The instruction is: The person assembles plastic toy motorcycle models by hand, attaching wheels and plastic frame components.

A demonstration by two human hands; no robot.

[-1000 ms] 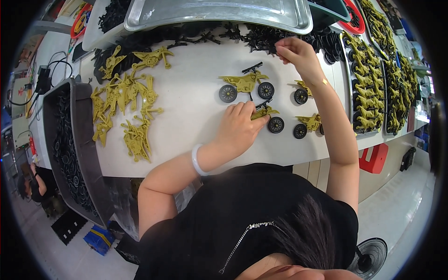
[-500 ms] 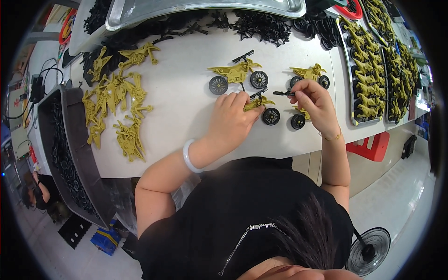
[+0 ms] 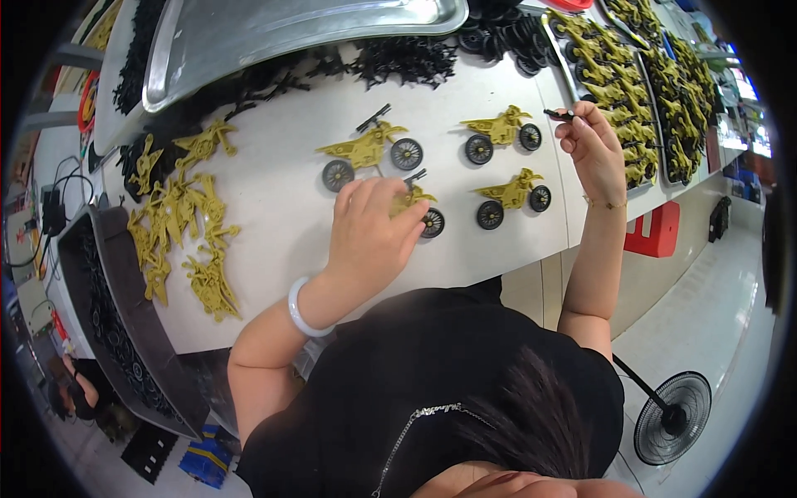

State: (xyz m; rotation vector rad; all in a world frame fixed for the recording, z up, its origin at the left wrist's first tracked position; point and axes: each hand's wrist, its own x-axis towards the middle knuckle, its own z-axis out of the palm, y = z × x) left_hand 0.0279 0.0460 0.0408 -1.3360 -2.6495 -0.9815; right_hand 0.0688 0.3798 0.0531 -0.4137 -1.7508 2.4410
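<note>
My left hand [image 3: 365, 228] is closed over the rear of a yellow toy motorcycle [image 3: 422, 201]; its front wheel and black handlebar stick out past my fingers, while its rear wheel is hidden. Raised at the right, my right hand [image 3: 594, 153] pinches a small black handlebar [image 3: 559, 114] between thumb and fingers. Behind my left hand lies another toy motorcycle [image 3: 361, 151] with a handlebar at its top. Two more, an upper toy motorcycle [image 3: 501, 130] and a lower toy motorcycle [image 3: 508, 193], lie between my hands, wheels on, with no black bar showing on them.
Loose yellow body parts [image 3: 178, 207] lie at the left. A grey bin [image 3: 145, 286] of black parts stands beside the table. At the back are a metal tray [image 3: 290, 29] and piled black pieces [image 3: 407, 62]. Trays of yellow motorcycles [image 3: 618, 95] fill the right.
My right hand has lifted the black handlebar up and to the right, away from the two right-hand motorcycles. The whole view has shifted; my left hand stays at the same motorcycle.
</note>
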